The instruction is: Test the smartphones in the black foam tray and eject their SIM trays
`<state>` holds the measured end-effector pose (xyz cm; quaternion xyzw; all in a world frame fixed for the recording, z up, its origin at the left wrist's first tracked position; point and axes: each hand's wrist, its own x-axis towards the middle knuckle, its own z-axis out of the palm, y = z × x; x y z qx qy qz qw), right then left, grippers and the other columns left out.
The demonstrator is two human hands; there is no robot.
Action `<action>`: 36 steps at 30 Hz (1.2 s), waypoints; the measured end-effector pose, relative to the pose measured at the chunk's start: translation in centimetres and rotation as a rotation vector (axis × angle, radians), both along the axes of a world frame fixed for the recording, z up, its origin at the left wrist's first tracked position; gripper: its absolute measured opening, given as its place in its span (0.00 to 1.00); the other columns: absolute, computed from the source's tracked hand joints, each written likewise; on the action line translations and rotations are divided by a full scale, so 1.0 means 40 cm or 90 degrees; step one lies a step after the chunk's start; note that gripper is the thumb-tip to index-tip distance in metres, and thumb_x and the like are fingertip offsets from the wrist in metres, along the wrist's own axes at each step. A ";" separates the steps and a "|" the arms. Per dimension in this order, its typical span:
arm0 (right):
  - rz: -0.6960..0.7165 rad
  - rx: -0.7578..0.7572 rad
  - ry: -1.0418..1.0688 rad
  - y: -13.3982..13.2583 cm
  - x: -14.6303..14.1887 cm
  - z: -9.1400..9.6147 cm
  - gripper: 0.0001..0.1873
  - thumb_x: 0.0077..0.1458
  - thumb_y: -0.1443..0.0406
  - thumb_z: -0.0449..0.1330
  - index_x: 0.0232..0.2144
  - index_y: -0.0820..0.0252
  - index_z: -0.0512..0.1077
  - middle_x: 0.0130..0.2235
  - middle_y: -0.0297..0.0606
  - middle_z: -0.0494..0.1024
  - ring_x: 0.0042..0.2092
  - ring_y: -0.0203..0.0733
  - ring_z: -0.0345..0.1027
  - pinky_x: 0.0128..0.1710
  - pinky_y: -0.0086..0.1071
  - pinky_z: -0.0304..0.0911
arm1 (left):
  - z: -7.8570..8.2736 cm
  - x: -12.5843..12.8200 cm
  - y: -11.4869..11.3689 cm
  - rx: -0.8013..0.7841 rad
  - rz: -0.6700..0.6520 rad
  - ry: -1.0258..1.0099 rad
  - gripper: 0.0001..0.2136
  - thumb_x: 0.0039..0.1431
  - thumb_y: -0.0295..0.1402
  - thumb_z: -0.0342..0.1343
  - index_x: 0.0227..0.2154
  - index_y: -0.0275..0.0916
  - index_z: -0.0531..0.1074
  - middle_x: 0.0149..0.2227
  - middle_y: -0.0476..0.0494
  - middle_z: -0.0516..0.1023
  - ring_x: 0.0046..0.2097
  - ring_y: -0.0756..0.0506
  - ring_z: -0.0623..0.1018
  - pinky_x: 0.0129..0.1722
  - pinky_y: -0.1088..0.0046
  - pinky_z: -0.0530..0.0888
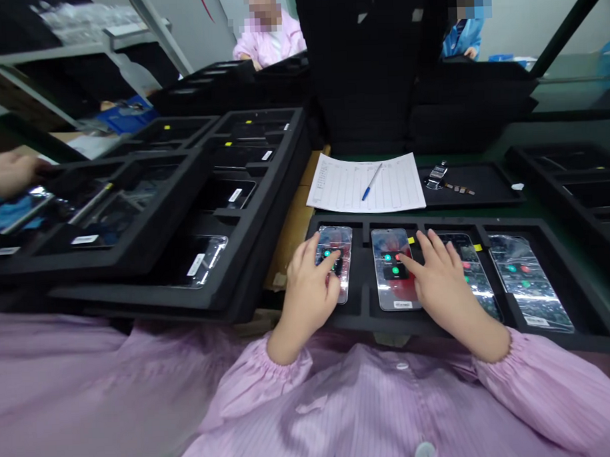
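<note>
Four-slot wording aside, a black foam tray [364, 306] in front of me holds several smartphones with lit screens. My left hand [307, 282] lies over the leftmost smartphone [343, 280], fingers apart, its index fingertip at the coloured icons. Over the second smartphone [391, 285] my right hand [441, 277] reaches from the right, index finger extended to the red icon and the other fingers spread. Part of a third smartphone [479, 276] is hidden behind that hand. The rightmost smartphone [529, 280] lies in a plastic film. Neither hand grips anything.
Behind the tray lie a printed sheet [343, 184], a blue pen [372, 181] and a shallow black tray [488, 182] with small parts. Stacked foam trays [246, 257] with phones stand at left, where another person's hand [13, 172] shows. Two people sit beyond.
</note>
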<state>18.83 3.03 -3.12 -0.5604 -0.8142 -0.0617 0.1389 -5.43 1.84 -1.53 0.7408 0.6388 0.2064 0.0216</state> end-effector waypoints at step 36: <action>-0.291 0.137 0.154 -0.091 0.355 0.006 0.19 0.61 0.70 0.47 0.44 0.63 0.77 0.65 0.52 0.61 0.71 0.63 0.43 0.65 0.64 0.49 | -0.026 -0.032 -0.005 0.109 -0.124 -0.024 0.20 0.61 0.35 0.49 0.55 0.41 0.71 0.69 0.38 0.59 0.68 0.24 0.59 0.64 0.37 0.59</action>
